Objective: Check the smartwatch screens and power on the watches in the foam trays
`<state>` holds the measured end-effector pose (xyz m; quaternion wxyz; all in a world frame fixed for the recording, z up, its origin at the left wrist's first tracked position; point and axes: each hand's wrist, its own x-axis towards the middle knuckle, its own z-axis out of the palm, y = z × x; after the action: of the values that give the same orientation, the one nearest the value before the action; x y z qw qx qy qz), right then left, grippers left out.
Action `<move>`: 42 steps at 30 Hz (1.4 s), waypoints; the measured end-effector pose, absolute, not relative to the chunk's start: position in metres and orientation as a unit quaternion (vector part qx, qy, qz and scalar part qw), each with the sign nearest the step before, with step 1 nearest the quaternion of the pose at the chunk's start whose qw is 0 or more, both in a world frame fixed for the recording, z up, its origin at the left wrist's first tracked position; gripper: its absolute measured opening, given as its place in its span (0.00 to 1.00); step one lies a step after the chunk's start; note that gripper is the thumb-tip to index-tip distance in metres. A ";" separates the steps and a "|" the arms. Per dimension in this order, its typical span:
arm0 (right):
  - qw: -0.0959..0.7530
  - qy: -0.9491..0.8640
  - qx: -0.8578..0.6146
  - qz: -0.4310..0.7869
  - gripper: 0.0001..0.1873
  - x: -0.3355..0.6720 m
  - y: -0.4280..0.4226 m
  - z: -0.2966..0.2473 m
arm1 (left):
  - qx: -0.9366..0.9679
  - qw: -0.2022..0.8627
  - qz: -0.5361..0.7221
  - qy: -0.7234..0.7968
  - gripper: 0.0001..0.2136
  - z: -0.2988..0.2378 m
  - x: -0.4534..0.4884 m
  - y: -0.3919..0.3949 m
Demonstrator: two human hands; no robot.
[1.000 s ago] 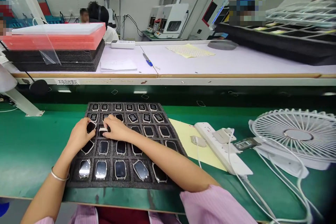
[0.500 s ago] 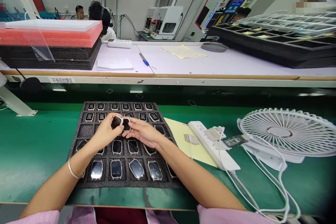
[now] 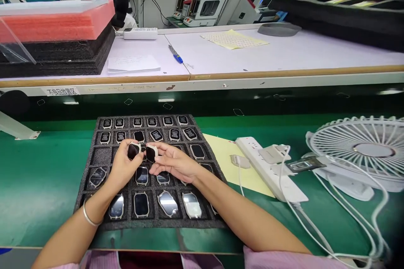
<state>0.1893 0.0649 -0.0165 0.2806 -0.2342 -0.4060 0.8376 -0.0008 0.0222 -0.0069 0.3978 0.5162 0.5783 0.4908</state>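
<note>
The person's left hand (image 3: 122,168) is closing its thumb and fingers around the edges of the left-hand smartwatch body (image 3: 133,151), the fingertips parting only as far as the case is requiring. The right hand (image 3: 176,163) is pinching the right-hand smartwatch body (image 3: 151,154) between thumb and forefinger, its other fingers curving loosely below. Both are gripping at the pale rims, which is probably sparing the dark faces from fingerprints. The two bodies are tilting side by side above the foam tray (image 3: 151,223), presumably so that both faces are showing together; the view is not settling whether they are touching, since fingertips are crowding the space between.

Beneath, the tray is lying flat on the green bench (image 3: 47,185), near its front edge, where both hands are reaching it easily. Its foam walls are separating the seated smartwatch bodies (image 3: 141,204), likely guarding them against knocks; several are sitting askew in their compartments. To the right, the power strip (image 3: 261,166) and the desk fan (image 3: 372,150) are standing beyond the tray, which is seemingly leaving the reach over it unobstructed.
</note>
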 end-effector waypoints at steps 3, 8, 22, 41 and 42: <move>0.276 -0.385 -0.220 0.853 0.32 0.190 0.064 -0.018 | 0.518 0.378 0.488 0.592 0.15 -0.009 0.000 0.019; 0.264 -0.365 -0.207 0.868 0.35 0.192 0.064 -0.018 | 0.521 0.368 0.475 0.606 0.15 -0.008 0.004 0.015; 0.292 -0.365 -0.168 0.868 0.28 0.191 0.061 -0.021 | 0.524 0.382 0.456 0.610 0.15 -0.003 0.007 0.011; 0.319 -0.370 -0.153 0.859 0.26 0.189 0.059 -0.019 | 0.527 0.397 0.467 0.589 0.15 -0.007 0.007 0.011; 0.319 -0.370 -0.153 0.859 0.26 0.189 0.059 -0.019 | 0.526 0.397 0.469 0.588 0.15 -0.007 0.007 0.011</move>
<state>0.1890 0.0595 -0.0190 0.3185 -0.1530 -0.3701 0.8591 0.0069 0.0112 -0.0068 0.3970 0.5264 0.5880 0.4686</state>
